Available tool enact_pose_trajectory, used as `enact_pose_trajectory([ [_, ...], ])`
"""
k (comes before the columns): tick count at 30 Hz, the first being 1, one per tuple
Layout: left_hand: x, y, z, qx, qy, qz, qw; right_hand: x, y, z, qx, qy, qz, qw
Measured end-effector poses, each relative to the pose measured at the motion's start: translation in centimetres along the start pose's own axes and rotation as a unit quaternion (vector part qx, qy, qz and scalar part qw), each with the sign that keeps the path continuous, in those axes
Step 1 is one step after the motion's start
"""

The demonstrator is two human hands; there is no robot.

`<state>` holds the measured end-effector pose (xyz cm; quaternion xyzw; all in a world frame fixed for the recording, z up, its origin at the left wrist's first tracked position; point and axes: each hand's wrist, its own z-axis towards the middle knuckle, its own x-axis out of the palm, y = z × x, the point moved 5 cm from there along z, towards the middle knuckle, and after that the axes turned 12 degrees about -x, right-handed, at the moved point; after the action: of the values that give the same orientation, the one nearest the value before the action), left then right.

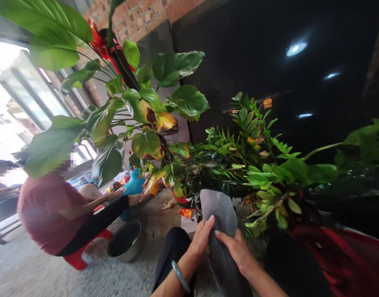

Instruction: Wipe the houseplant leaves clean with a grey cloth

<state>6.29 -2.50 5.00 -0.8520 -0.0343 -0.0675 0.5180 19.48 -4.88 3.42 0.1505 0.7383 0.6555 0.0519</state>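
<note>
Both of my hands hold a grey cloth (218, 212) in front of me, low in the view. My left hand (201, 239), with a pale green bangle (180, 277) on its wrist, grips the cloth's left edge. My right hand (237, 249) pinches it from the right. The cloth's rounded top stands just below the small-leaved green plant (254, 165). A big-leaved plant (140, 115) with yellowed, brown-edged leaves (164, 121) rises to the left of it.
A person in a red top (43, 212) sits on a low red stool (81, 255) at the left, one arm stretched toward a blue pot (134, 185). A metal bowl (126, 241) lies on the grey floor. A dark glossy wall stands behind the plants; a red pot (347, 255) is at the right.
</note>
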Motion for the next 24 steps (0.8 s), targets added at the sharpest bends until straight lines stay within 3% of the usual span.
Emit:
enact_pose_trajectory([
  [3,-2.4,-0.8,0.9,0.004,-0.067,-0.042,0.997,-0.4,0.6,0.5,-0.015,-0.015,-0.017,1.000],
  [7,-5.0,-2.3,2.2,-0.055,-0.178,-0.069,0.980,-1.0,3.6,1.3,-0.027,-0.082,-0.029,0.996],
  [11,-5.1,-3.5,4.1,-0.070,-0.199,-0.062,0.975,0.1,9.5,3.1,-0.134,-0.104,0.025,0.985],
  [14,-5.4,-3.9,5.8,-0.052,-0.219,-0.088,0.970,1.3,11.1,4.8,-0.135,-0.099,0.066,0.984],
  [16,-6.0,-4.3,6.8,-0.039,-0.231,-0.114,0.966,2.1,9.3,5.3,-0.075,-0.054,0.090,0.992],
  [20,-7.4,-5.0,8.4,-0.043,-0.217,-0.169,0.960,2.8,1.7,2.9,0.058,0.096,0.098,0.989],
  [22,-7.9,-5.4,9.2,-0.052,-0.194,-0.201,0.959,2.3,-1.2,1.0,0.085,0.120,0.091,0.985],
  [24,-8.1,-5.8,9.9,-0.052,-0.171,-0.238,0.955,1.8,-1.8,-0.2,0.069,0.107,0.080,0.989],
])
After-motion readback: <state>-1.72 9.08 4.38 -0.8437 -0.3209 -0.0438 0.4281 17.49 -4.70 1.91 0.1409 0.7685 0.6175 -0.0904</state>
